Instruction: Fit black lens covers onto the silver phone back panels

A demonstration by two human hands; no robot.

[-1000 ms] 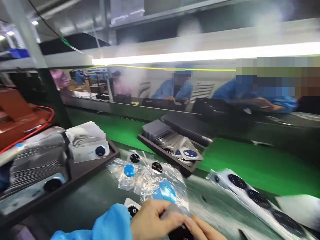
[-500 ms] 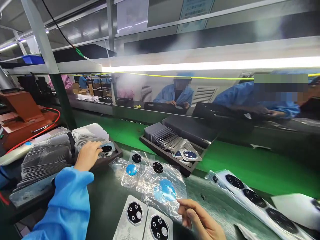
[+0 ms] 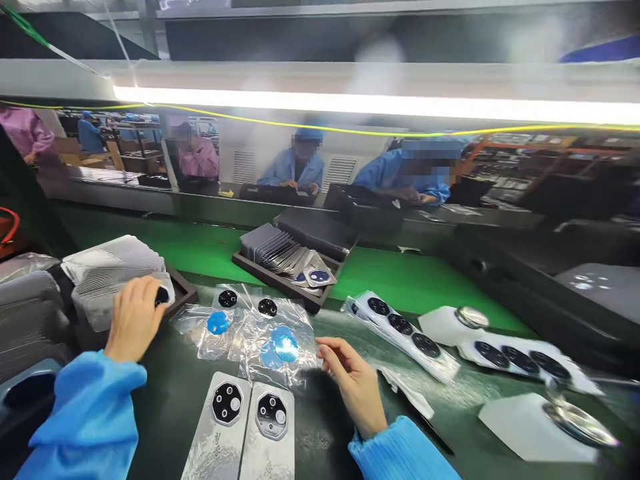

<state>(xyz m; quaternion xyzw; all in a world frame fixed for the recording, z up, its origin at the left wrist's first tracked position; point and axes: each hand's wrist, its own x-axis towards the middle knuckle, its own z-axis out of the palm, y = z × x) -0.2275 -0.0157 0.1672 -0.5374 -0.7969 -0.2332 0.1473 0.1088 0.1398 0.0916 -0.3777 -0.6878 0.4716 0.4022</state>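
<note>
My left hand (image 3: 133,320) reaches into the tray at the left, its fingers closed on the front phone back cover (image 3: 170,288) of a packed row. The cover's dark camera opening shows beside my fingertips; the far fingers are hidden. My right hand (image 3: 353,383) hovers by the right edge of clear plastic bags (image 3: 245,340), fingers loosely curved and thumb apart, with nothing visible in it. On the bags lie black round camera lens covers (image 3: 267,307) and blue film discs (image 3: 286,343). Between my hands, two silvery phone back covers (image 3: 267,433) lie side by side, each with a black camera plate.
A dark tray (image 3: 320,303) of stacked covers stands at the back centre. To the right lie wrapped strips of black lens covers (image 3: 400,325), tweezers (image 3: 425,420) and white cards (image 3: 525,427) with shiny round metal pieces. Co-workers sit beyond the green bench surface (image 3: 390,280).
My view has swung right, bringing more of the bench's right side into sight. My left hand stays at the tray's front cover. My right hand remains beside the plastic bags.
</note>
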